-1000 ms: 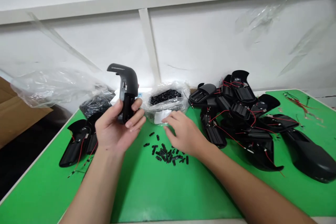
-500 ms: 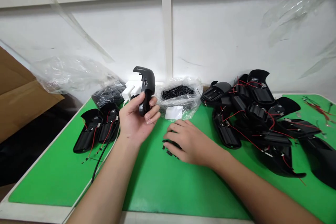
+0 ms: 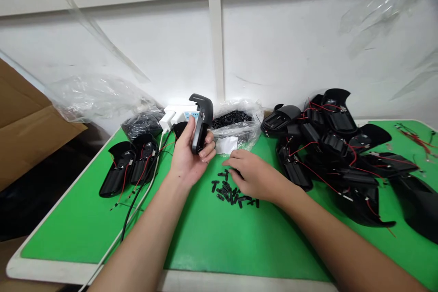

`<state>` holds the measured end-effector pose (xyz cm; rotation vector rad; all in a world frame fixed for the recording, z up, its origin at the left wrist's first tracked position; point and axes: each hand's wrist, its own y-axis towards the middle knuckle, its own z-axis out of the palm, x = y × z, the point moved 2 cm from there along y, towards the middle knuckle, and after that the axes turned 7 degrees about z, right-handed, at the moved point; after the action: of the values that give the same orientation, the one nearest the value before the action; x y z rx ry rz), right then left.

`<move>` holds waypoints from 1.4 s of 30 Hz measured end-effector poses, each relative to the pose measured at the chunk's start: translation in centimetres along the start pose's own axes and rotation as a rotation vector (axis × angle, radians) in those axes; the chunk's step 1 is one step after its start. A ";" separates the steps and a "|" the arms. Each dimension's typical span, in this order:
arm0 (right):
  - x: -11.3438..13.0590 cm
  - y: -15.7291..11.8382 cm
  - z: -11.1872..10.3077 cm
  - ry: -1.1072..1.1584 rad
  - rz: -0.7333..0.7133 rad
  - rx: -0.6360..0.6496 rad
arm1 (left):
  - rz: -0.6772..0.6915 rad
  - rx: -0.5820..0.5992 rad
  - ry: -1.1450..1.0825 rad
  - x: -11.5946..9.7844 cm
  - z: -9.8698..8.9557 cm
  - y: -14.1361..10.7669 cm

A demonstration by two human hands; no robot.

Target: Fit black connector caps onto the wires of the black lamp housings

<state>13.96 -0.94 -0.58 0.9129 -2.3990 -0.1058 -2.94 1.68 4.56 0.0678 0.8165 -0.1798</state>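
- Nearest my camera, I am seeing the green tabletop [image 3: 212, 246] lying bare between the forearms, while a white cable [image 3: 103, 260] is running down its left part and over the near edge.
- Just beyond, small black pieces [image 3: 227, 190] are lying in a loose scatter at the middle, seemingly spread out there so single ones are easy to pick.
- The right hand [image 3: 256, 175] is hovering over the far right of that scatter, palm down and fingers curling; I am not managing to tell whether its fingertips are pinching a piece or touching one.
- To the left, two open casings [image 3: 116, 175] with red wires are resting side by side, hollow faces up, perhaps to keep the wiring clear.
- The left hand [image 3: 190, 157] is gripping a curved black casing [image 3: 204, 121], thumb on one side, fingers around the other. It is holding it upright above the table, probably so the small opening in its side is staying uncovered.
- On the right, more wired casings [image 3: 340, 118] are sitting heaped together, apparently pushed aside to leave working room.
- Farther back, a clear bag [image 3: 251, 132] is holding more black bits, its mouth spreading wide, likely for easy reach; white plugs [image 3: 167, 121] are standing beyond the two left casings.
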 end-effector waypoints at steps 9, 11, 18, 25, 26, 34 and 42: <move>-0.9 0.3 0.7 0.076 0.046 0.032 | -0.054 -0.168 0.080 0.8 0.1 -0.1; -1.3 0.4 0.8 0.102 0.074 0.042 | -0.052 -0.168 0.087 0.7 0.3 -0.2; -1.8 0.2 1.0 0.113 0.098 0.013 | -0.033 -0.179 0.136 0.9 0.2 -0.1; -2.0 0.1 1.1 0.085 0.083 -0.011 | -0.017 -0.172 0.189 1.2 -0.2 0.0; -2.0 0.0 1.1 0.079 0.077 -0.012 | -0.019 -0.171 0.185 1.2 -0.2 0.0; 0.3 -0.3 0.5 -0.255 0.047 -0.010 | -0.013 -0.247 0.149 0.6 -0.2 0.2; 0.7 -0.5 0.9 -0.298 0.028 0.047 | 0.025 -0.278 0.125 0.1 -0.3 0.1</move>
<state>13.33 -1.85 -1.07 0.9399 -2.6984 -0.1872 -3.07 1.83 4.32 -0.1741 0.9586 -0.0367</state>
